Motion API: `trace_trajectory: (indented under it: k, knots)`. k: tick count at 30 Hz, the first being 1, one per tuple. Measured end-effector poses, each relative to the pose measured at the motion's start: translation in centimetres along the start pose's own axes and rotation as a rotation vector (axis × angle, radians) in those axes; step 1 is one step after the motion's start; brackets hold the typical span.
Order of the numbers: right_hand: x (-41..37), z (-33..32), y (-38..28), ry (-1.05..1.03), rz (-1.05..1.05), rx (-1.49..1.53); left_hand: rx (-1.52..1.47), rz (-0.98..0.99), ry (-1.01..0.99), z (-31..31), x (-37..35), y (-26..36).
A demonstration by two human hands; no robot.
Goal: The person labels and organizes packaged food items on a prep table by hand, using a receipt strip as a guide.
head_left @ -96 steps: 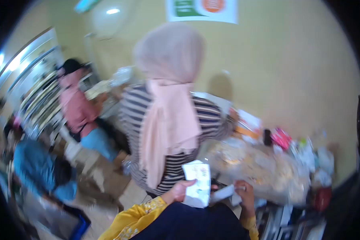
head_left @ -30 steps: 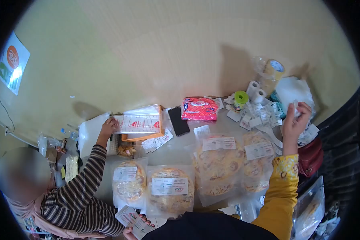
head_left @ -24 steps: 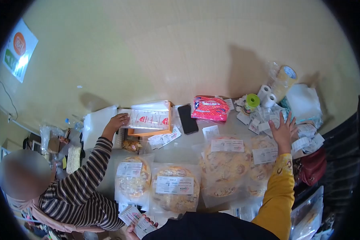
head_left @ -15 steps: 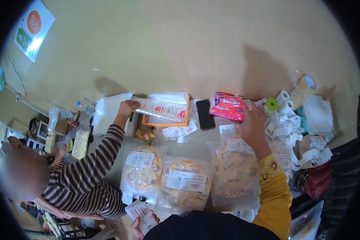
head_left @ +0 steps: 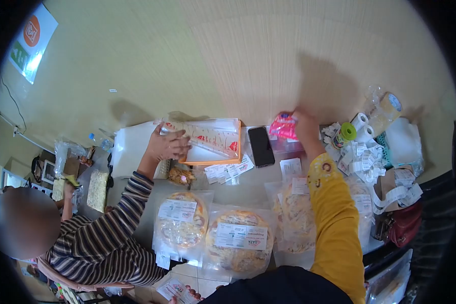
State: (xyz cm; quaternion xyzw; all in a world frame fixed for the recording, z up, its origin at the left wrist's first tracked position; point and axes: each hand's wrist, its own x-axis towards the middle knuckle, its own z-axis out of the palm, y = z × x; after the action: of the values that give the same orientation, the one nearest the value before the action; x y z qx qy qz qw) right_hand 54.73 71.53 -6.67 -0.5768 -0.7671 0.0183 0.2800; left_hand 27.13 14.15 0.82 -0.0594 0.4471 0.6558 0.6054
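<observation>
My right hand [head_left: 307,130], in a yellow sleeve, grips the pink packet [head_left: 283,125] near the wall, beside a black phone [head_left: 260,146]. At the bottom edge, my left hand [head_left: 190,295] holds printed labels [head_left: 172,290]; part of it is cut off by the frame. Two bagged pizzas with labels, the left pizza [head_left: 181,228] and the middle pizza [head_left: 240,240], lie in front of me. More bagged pizzas [head_left: 295,218] lie partly under my right forearm.
A co-worker in a striped sleeve [head_left: 114,207] reaches over the orange-rimmed tray [head_left: 240,144] with clear printed bags. Label rolls [head_left: 367,159], a green tape roll [head_left: 347,131] and clear tape [head_left: 391,105] stand right. Another person's hand shows far left.
My right hand has lifted the pink packet and moved it slightly left and toward the wall. My left hand has dropped lower in view. The co-worker's hand has opened over the bags.
</observation>
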Motion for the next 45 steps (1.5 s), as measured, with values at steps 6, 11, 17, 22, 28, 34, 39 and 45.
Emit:
trace_trajectory:
  k: [6,11,17,22,28,34,39,45]
  knots:
    - [3.3,-12.1,-0.8,0.315,-0.082,0.234,0.025,-0.032,-0.031,0.2,2.0,0.7]
    - [3.7,-17.0,-1.8,0.483,-0.159,0.322,0.055,-0.05,-0.073,1.4,3.8,1.6]
    - [3.4,-15.8,-1.7,0.568,-0.18,0.394,0.055,-0.076,-0.076,1.7,4.4,1.4]
    - [2.6,-13.3,-1.9,0.525,-0.197,0.373,0.037,-0.073,-0.041,1.3,3.6,0.9]
    - [-2.0,-4.4,-0.3,-0.022,-0.213,-0.043,0.006,-0.047,-0.017,0.7,2.6,0.4]
    - [-6.9,0.0,-7.4,-0.411,-0.294,0.086,-0.044,-0.003,0.017,0.2,1.9,0.1]
    - [-10.1,4.0,-12.2,-0.64,-0.46,0.127,-0.062,0.019,0.038,-0.2,1.3,0.1]
    - [-14.1,7.6,-15.4,-1.263,-0.363,0.384,-0.065,0.021,0.063,-1.0,0.6,0.1]
